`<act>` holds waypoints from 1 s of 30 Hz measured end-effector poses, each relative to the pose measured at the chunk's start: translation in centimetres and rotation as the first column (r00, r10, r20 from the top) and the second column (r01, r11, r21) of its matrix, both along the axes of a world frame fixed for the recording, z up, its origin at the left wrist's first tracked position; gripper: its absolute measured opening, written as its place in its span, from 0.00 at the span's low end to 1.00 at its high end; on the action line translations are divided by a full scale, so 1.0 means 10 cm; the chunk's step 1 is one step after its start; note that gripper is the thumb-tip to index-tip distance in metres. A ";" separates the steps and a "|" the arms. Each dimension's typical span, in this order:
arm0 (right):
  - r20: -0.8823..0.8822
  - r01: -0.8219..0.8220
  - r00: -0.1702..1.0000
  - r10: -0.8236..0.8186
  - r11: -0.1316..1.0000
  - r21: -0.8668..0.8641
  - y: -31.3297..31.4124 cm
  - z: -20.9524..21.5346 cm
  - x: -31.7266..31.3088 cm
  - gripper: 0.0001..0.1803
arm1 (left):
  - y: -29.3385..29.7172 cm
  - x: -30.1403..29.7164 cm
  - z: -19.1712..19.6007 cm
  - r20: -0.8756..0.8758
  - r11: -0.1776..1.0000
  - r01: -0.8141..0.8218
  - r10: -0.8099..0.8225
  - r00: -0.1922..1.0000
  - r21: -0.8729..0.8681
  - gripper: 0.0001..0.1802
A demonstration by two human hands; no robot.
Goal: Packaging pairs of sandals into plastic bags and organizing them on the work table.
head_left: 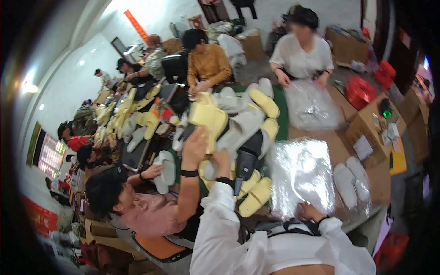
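Note:
My left hand, in a white sleeve with a black wristband, reaches into a heap of yellow, grey and black slippers. Its fingers curl around a pale grey slipper at the heap's near edge. My right hand grips the near edge of a stack of clear plastic bags on the brown table. Just left of my left hand, a co-worker in a pink shirt lifts a hand holding a yellow slipper.
A bagged pair of white slippers lies right of the plastic stack. Cardboard boxes stand at the right. Across the table a person in white handles a plastic bag. Several more people sit along the left side among slippers.

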State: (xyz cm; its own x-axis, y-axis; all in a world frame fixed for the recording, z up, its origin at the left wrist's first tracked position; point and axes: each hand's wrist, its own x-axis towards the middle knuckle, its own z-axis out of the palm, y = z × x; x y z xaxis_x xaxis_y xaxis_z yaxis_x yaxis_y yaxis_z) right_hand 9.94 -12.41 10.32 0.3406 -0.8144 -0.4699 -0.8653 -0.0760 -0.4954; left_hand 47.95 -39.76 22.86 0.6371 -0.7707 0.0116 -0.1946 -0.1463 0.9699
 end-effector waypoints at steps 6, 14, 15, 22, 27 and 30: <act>-0.026 0.070 0.997 -0.071 0.997 -0.007 0.09 -0.15 -0.02 0.34 | 0.05 -0.48 0.38 -0.770 0.881 0.369 -0.448 0.454 -0.295 0.27; -0.003 0.052 0.999 -0.052 0.999 -0.008 0.03 -0.32 -0.10 0.35 | 0.00 -0.69 0.81 -0.832 0.798 0.453 -0.521 0.191 -0.397 0.20; -0.038 0.038 0.999 -0.037 0.999 0.012 0.02 -0.27 -0.08 0.36 | 0.00 -0.68 0.82 -0.830 0.801 0.446 -0.522 0.195 -0.399 0.20; -0.054 0.081 0.996 -0.076 0.992 0.096 0.01 -0.13 -0.09 0.38 | 0.07 -0.82 0.96 -0.790 0.709 0.534 -0.601 0.118 -0.460 0.31; 0.013 0.041 0.999 -0.041 0.999 0.018 0.05 -0.19 -0.15 0.36 | 0.21 -0.90 1.06 -0.741 0.644 0.547 -0.669 0.064 -0.535 0.33; 0.035 0.050 0.998 -0.052 0.997 0.061 0.09 -0.16 -0.17 0.36 | 0.34 -1.02 1.22 -0.713 0.620 0.547 -0.699 0.058 -0.563 0.34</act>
State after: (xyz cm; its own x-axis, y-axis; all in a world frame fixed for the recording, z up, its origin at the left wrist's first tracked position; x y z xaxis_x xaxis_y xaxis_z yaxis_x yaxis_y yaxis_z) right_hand 8.28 -11.50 8.75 0.3170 -0.8018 -0.5066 -0.8488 -0.0016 -0.5287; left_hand 37.74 -36.34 35.01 -0.3751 -0.9268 -0.0158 0.7187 -0.3016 0.6266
